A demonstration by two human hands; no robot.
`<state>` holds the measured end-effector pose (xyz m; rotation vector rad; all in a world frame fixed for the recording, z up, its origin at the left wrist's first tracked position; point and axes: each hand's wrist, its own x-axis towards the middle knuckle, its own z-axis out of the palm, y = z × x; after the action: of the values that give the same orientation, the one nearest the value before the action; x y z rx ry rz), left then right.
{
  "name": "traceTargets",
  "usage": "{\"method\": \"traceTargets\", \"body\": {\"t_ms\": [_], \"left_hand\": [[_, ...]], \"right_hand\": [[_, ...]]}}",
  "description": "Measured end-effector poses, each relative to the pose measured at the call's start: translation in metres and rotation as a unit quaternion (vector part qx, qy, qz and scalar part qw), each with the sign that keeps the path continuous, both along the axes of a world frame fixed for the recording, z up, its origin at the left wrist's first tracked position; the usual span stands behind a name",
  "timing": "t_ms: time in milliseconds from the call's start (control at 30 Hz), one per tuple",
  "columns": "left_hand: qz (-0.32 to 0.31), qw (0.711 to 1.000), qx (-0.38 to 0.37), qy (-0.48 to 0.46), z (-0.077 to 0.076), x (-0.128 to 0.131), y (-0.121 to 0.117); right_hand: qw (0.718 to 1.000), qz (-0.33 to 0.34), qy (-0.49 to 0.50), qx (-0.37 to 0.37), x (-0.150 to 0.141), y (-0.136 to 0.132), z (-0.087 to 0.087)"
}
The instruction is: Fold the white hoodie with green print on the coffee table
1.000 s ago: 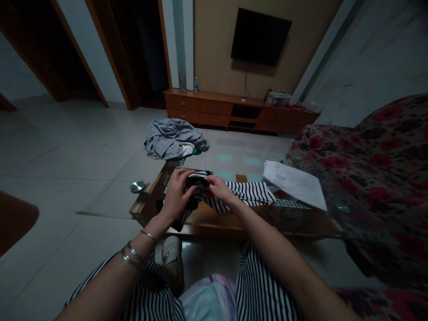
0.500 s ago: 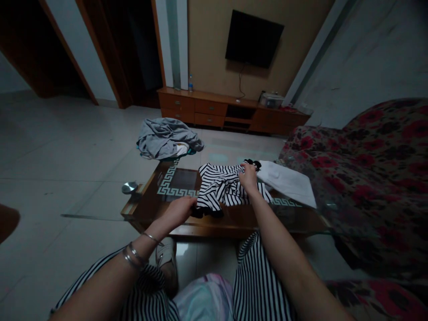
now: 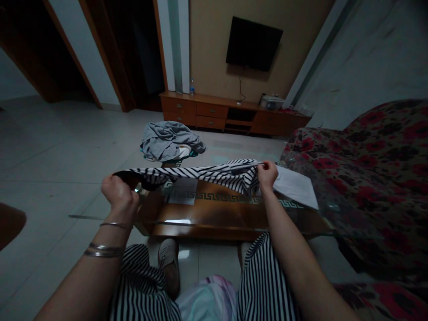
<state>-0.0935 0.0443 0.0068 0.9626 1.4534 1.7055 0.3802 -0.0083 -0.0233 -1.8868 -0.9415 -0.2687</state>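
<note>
A black-and-white striped garment [image 3: 200, 174] is stretched out in the air above the glass-topped coffee table [image 3: 214, 214]. My left hand [image 3: 119, 194] is closed on its left end, out past the table's left corner. My right hand [image 3: 266, 174] pinches its right end, close to a folded white cloth [image 3: 297, 186] lying on the table's right side. The garment sags a little between my hands. Bangles sit on my left wrist.
A heap of grey clothes [image 3: 170, 141] lies on the far end of the table. A floral sofa [image 3: 364, 165] runs along the right. A wooden TV cabinet [image 3: 230, 117] and wall TV stand at the back. My striped trouser legs and a shoe [image 3: 169, 263] are below.
My hands have pulled apart, lifting the striped garment off the table and stretching it out flat in the air. My left hand moved left and up; the right stayed near the white cloth.
</note>
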Motion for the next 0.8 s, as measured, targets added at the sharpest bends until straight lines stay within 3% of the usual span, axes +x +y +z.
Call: {"method": "traceTargets", "body": {"t_ms": [100,200,300,400,500,567,667,733,800], "left_hand": [[0.126,0.985,0.049,-0.104,0.006,-0.023,0.007],[0.099,0.984,0.055,-0.140,0.006,-0.016,0.003],[-0.032,0.994,0.007,-0.108,-0.002,0.012,-0.007],[-0.103,0.991,-0.080,-0.007,-0.010,0.039,-0.015],[-0.133,0.982,-0.112,0.073,-0.014,0.053,-0.020],[-0.171,0.976,-0.105,0.087,-0.015,0.055,-0.024],[-0.230,0.964,-0.105,0.082,-0.013,0.053,-0.031],[-0.252,0.959,-0.107,0.072,-0.010,0.052,-0.035],[-0.260,0.958,-0.104,0.059,-0.006,0.051,-0.038]], "right_hand": [[0.982,-0.116,0.058,0.135,0.031,-0.015,0.010],[0.982,-0.127,0.099,0.094,0.044,-0.027,0.005],[0.997,-0.056,0.017,-0.050,0.028,-0.028,-0.007],[0.980,0.073,-0.113,-0.148,-0.007,-0.022,-0.011],[0.913,0.274,-0.179,-0.243,-0.046,-0.018,-0.011],[0.855,0.346,-0.220,-0.317,-0.068,-0.021,-0.011],[0.807,0.331,-0.266,-0.411,-0.092,-0.029,-0.012],[0.819,0.300,-0.248,-0.421,-0.100,-0.029,-0.005],[0.862,0.301,-0.184,-0.363,-0.103,-0.021,0.013]]}}
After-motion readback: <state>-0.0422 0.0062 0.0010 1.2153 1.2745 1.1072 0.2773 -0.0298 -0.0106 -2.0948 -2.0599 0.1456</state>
